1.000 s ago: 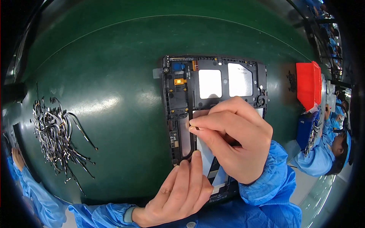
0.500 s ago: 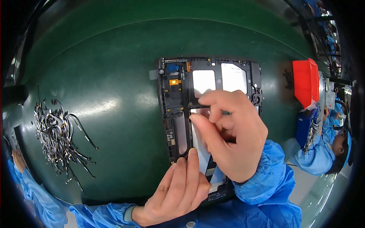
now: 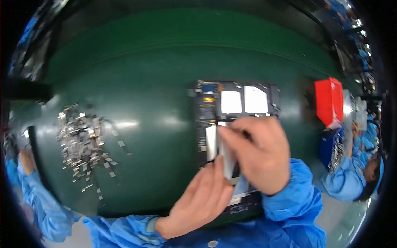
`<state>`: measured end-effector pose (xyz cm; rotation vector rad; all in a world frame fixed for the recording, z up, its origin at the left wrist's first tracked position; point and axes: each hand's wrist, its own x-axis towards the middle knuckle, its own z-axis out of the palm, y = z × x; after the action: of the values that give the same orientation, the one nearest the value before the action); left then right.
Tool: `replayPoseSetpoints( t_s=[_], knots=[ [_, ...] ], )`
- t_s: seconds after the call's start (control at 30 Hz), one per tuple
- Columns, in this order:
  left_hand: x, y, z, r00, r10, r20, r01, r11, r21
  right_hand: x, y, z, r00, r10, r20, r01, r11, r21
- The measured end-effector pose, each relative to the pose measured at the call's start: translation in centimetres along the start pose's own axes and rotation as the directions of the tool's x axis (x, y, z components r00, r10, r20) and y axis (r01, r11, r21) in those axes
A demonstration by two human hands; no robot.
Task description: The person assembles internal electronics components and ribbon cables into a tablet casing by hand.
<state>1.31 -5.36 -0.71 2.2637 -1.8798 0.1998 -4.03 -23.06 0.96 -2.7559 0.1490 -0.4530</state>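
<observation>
An opened tablet-like device point(image 3: 213, 112) lies on the green bench, with a black frame, bright silver panels and a small orange part at its upper left. My right hand point(image 3: 264, 153) is over its middle, thumb and forefinger closed in a pinch beside a narrow lengthwise channel. Whatever lies between those fingertips is hidden and smeared by motion. My left hand point(image 3: 198, 202) rests on the device's lower left, fingers stretched out side by side with the tips down near the same channel. Its thumb is out of sight.
On the left of the green bench point(image 3: 161, 95) lies a heap of thin cables point(image 3: 82, 140). A red bin point(image 3: 328, 101) and a blue bin point(image 3: 326, 149) of cables stand at the right. Co-workers in blue sleeves point(image 3: 41, 206) are at both sides.
The whole view has shifted, so the device appears farther right and lower. My right thumb and forefinger, apart before, have come together. My left hand stays on the device.
</observation>
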Motion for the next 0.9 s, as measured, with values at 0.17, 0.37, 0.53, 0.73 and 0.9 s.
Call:
replayPoseSetpoints(
  t_s=[0.17, 0.37, 0.53, 0.73, 0.9],
  knots=[
    [-1.5, 0.4, -1.5, 0.990, -0.137, 0.020, 0.138, 0.977, -0.162, -5.5, 1.3, -2.6, 0.851, 0.507, -0.137, -0.488, 0.860, 0.149],
    [-3.6, 0.0, -1.6, 0.916, -0.376, 0.136, 0.383, 0.725, -0.572, -10.3, 0.8, -1.0, 0.839, 0.543, 0.031, -0.504, 0.755, 0.419],
    [-3.0, -1.8, -1.7, 0.908, -0.416, -0.053, 0.293, 0.719, -0.630, -7.3, 0.2, -0.6, 0.745, 0.667, 0.009, -0.296, 0.319, 0.900],
    [-4.9, -6.0, -1.2, 0.806, -0.568, -0.166, 0.565, 0.822, -0.070, -2.2, 4.0, 0.0, 0.793, 0.608, 0.017, -0.223, 0.265, 0.938],
    [-5.3, -6.3, -0.1, 0.863, -0.488, -0.132, 0.480, 0.873, -0.084, 3.7, 6.2, 2.4, 0.770, 0.636, -0.039, -0.137, 0.225, 0.965]
  ],
)
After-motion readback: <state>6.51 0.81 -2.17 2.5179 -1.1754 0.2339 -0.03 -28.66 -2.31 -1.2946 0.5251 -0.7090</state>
